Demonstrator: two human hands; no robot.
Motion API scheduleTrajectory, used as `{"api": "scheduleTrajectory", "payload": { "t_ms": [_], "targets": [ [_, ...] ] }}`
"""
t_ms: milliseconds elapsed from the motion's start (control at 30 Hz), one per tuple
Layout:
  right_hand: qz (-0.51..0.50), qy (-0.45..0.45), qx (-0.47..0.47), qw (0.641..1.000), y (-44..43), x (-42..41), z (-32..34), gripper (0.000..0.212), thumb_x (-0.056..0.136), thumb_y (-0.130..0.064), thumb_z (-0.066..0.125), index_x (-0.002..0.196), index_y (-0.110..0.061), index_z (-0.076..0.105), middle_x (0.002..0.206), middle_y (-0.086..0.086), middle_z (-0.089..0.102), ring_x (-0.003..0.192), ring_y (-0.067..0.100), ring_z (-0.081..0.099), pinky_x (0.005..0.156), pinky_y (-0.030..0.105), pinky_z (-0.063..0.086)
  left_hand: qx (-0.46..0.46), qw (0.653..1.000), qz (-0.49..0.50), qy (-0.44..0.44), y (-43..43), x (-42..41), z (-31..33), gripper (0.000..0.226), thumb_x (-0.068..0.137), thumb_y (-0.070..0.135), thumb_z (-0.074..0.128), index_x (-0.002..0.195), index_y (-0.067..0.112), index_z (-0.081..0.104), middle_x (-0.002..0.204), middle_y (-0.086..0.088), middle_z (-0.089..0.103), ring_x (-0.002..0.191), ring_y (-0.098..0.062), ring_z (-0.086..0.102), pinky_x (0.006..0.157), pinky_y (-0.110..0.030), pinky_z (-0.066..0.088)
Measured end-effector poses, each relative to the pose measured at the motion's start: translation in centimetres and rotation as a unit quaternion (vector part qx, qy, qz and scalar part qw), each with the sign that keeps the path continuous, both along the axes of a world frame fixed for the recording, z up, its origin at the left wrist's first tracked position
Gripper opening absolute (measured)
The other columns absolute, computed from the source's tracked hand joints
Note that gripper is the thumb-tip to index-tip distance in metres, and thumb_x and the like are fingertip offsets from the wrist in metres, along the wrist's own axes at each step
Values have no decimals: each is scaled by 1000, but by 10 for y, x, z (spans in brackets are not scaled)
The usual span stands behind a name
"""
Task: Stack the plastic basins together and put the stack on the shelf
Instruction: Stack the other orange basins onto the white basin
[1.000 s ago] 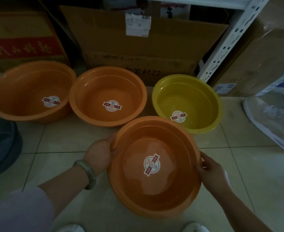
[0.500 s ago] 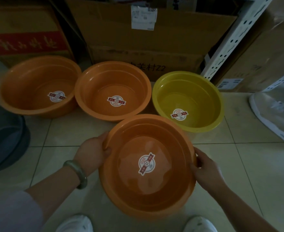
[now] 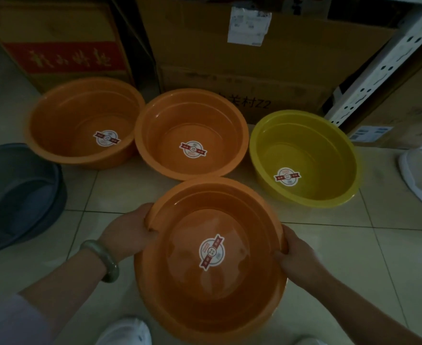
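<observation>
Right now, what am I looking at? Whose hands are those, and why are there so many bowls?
This picture comes from a camera worn on a person's head, looking down. The left hand, with a bracelet, and the right hand grip the rim of an orange basin. On the tiled floor sit two more orange basins and a yellow basin, each with a sticker inside. A grey tub is at the left. Cardboard boxes stand behind.

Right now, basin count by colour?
Orange: 3, the held basin gripped at its rim by the left hand and right hand, the far-left basin, the middle basin
Yellow: 1, the yellow basin
Grey: 1, the grey basin at the left edge
Total: 5
</observation>
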State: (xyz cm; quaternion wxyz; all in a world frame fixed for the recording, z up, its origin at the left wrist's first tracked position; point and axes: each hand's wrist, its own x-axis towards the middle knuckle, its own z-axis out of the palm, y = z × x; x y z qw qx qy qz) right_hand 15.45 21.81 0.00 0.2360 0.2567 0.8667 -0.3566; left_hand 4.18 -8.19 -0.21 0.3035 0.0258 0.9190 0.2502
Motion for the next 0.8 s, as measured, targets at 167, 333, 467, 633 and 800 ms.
{"api": "scheduleTrajectory", "payload": {
  "t_ms": [167,333,467,633,800],
  "targets": [
    [10,-5,-24,1000,-7,-21,5,55,87,-29,52,139,-26,35,110,-2,61,93,17,61,83,36,53,-5,990,-8,-144,-18,-8,-1,73,69,37,73,133,32,37,103,6,64,87,-12,65,69,-30,59],
    [-60,69,-67,994,-12,-78,15,59,88,-21,55,144,-19,34,133,7,56,111,21,54,93,35,42,91,977,108,-161,-22,-38,6,84,78,45,66,147,27,21,117,0,62,103,-19,57,82,-31,48],
    [-145,87,-171,971,-21,-128,14,61,84,-13,58,141,-14,37,135,6,50,125,23,46,97,33,37,192,935,295,-47,-6,-77,3,50,89,22,57,135,9,42,108,-5,62,101,-21,58,92,-37,48],
    [-260,87,-337,901,-34,-152,14,60,86,7,46,142,8,22,138,26,47,128,33,47,106,39,38,400,806,416,-132,8,-107,12,51,87,13,60,135,12,45,124,-7,63,109,-20,61,87,-34,52],
    [-314,104,-444,833,-38,-163,18,52,87,11,38,138,2,36,124,15,59,113,24,56,98,35,45,397,811,419,-95,25,-110,29,43,86,10,60,128,13,51,128,-10,59,112,-25,59,93,-37,51]
  ]
}}
